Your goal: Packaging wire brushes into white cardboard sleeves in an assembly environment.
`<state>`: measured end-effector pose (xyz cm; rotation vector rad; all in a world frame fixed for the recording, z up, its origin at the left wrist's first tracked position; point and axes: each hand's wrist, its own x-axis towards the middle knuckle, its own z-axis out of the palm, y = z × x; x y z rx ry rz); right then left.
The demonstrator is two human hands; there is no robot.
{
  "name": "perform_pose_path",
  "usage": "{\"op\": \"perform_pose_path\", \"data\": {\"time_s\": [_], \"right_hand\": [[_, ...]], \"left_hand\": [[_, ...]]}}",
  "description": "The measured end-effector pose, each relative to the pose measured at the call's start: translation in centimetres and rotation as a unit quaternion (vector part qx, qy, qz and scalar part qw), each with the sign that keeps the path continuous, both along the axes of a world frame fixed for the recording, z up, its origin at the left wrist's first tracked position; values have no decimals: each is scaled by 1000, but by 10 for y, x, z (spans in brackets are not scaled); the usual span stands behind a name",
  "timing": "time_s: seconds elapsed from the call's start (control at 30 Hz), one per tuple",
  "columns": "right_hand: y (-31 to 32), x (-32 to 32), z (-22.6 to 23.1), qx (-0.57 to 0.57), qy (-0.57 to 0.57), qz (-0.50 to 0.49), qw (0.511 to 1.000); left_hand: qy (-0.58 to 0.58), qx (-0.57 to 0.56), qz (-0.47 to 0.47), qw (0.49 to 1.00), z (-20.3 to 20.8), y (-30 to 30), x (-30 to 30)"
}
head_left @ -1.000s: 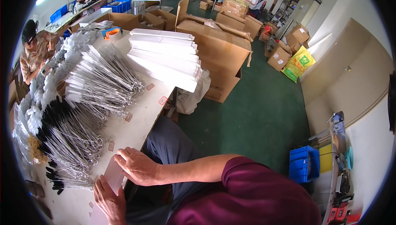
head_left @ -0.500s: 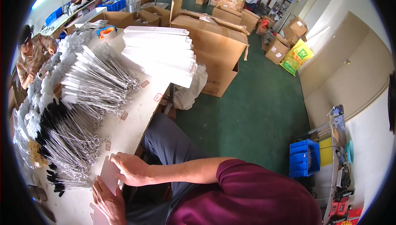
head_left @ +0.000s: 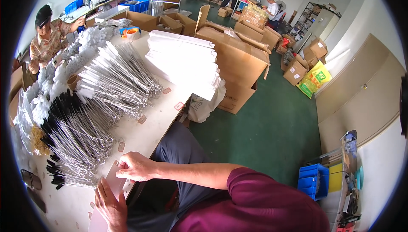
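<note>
Near the table's front edge lies a long, pale, flat piece of card, partly covered by both hands. My right hand pinches its far end between thumb and bent fingers. My left hand lies flat across the nearer part, fingers stretched and thumb apart. Just beyond my hands is a fanned pile of wire-handled brushes with black bristles and looped ends. Farther along lies a bundle of white-bristled brushes. A stack of long white flat cartons sits at the table's far right corner.
Big brown cardboard boxes stand beyond the table, with a white sack below its edge. An orange tape roll sits at the back. Across the table a person works; others are farther off. Blue bins stand right.
The view has shifted, so the table and brushes appear farther right and lower. My hands keep their places on the card. The person across the table has stretched an arm out.
</note>
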<state>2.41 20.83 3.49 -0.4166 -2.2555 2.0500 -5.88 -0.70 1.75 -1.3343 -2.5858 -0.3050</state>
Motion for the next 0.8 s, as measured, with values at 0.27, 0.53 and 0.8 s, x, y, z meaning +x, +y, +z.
{"op": "perform_pose_path", "data": {"time_s": [0.27,0.53,0.8], "right_hand": [[6,-3,4,-79,-52,53,994],[4,0,4,-172,-112,40,978],[10,2,-2,-314,-140,44,938]], "left_hand": [[7,24,-35,999,-8,-13,-6],[-15,40,-62,997,-9,-15,-10],[-45,9,-61,997,-10,-16,-10]]}}
